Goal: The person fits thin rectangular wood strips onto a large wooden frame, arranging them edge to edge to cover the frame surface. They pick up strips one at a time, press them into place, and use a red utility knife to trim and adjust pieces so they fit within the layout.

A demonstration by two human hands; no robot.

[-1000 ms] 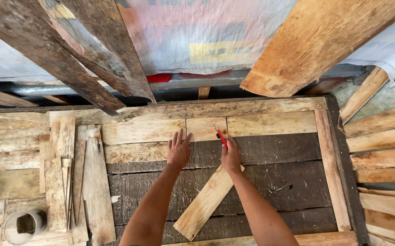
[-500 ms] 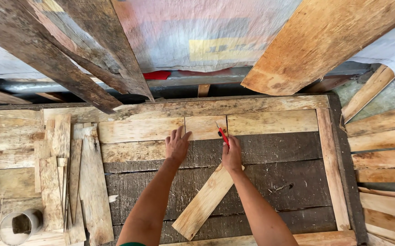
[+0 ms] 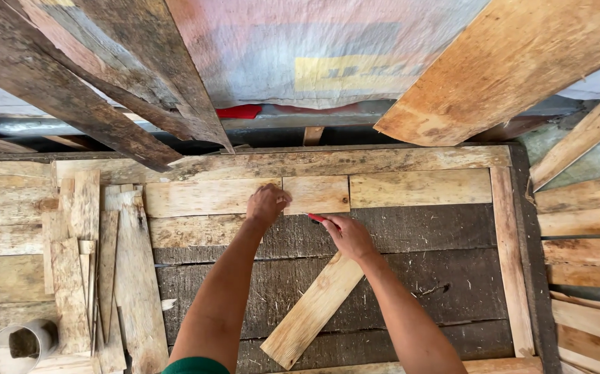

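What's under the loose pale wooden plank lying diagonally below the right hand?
The pale diagonal plank lies on dark weathered boards. Its upper end runs beneath the right hand; whatever lies directly beneath is covered.

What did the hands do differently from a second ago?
The left hand, which lay flat with spread fingers, has curled up on the short pale board. The right hand has tipped the red pencil from pointing up to lying low, pointing left. The loose slanted plank and the dark boards stayed put.
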